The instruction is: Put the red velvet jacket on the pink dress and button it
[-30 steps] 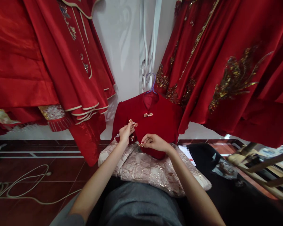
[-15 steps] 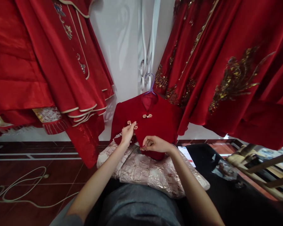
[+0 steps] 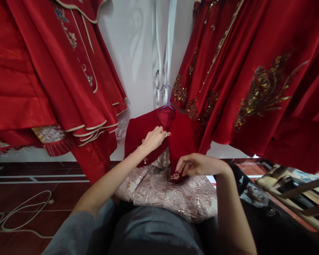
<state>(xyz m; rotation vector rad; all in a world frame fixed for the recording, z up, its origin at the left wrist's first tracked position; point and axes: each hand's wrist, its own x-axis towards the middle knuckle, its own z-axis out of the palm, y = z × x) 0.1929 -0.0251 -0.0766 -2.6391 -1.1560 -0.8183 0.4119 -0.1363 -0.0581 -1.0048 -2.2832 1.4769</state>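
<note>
A dark red jacket [image 3: 190, 132] hangs over my lap on a purple hanger [image 3: 168, 100], its front parted below the collar. My left hand [image 3: 154, 138] pinches the pearl button [image 3: 168, 134] at the neck. Lower down, my right hand [image 3: 193, 165] has its curled fingers on the hem of the right-hand front panel, beside another pearl button [image 3: 174, 176]. More pearl buttons [image 3: 145, 160] run along the opposite front edge, partly covered by my left wrist. Beneath the jacket, pale pink brocade fabric [image 3: 172, 200] is spread across my lap.
Red garments with cream edging [image 3: 79, 99] hang at left; red embroidered garments [image 3: 255, 92] hang at right. A white cable [image 3: 26, 203] loops over the tiled floor. On the black surface at right lies a clear plastic bag [image 3: 255, 194], near a wooden frame [image 3: 303, 191].
My left hand has moved up and right from a middle button to the neck button. My right hand has shifted right with the panel's hem, and the front has spread wider below the collar.
</note>
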